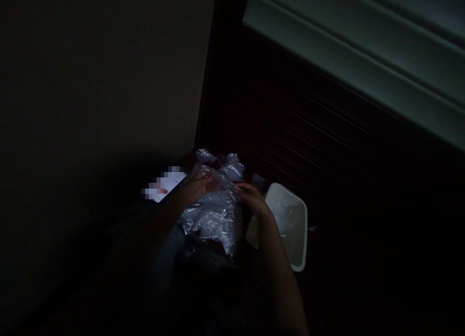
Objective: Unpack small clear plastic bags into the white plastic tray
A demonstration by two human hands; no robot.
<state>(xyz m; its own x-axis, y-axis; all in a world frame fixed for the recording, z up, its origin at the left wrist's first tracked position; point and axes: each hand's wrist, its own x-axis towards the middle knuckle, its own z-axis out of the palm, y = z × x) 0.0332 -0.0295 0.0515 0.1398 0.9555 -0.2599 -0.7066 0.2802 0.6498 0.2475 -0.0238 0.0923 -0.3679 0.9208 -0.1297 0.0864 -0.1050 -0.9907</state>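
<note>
In dim light, a clear plastic bag (220,181) is stretched between my two hands. My left hand (198,186) has its fingers closed on the bag's left side. On the right side, my right hand (252,196) pinches the edge of the same bag with its fingertips. Crumpled clear plastic (214,222) lies just below and nearer to me, and more crumpled plastic (232,166) sits beyond my hands. Where one piece of plastic ends and another begins is hard to tell.
A white rectangular bin (304,229) with clear plastic inside stands right of my right forearm. A lit screen (169,184), partly pixelated, is left of my left hand. A wall (109,74) rises at the left, and dark slatted panelling (308,118) stands behind.
</note>
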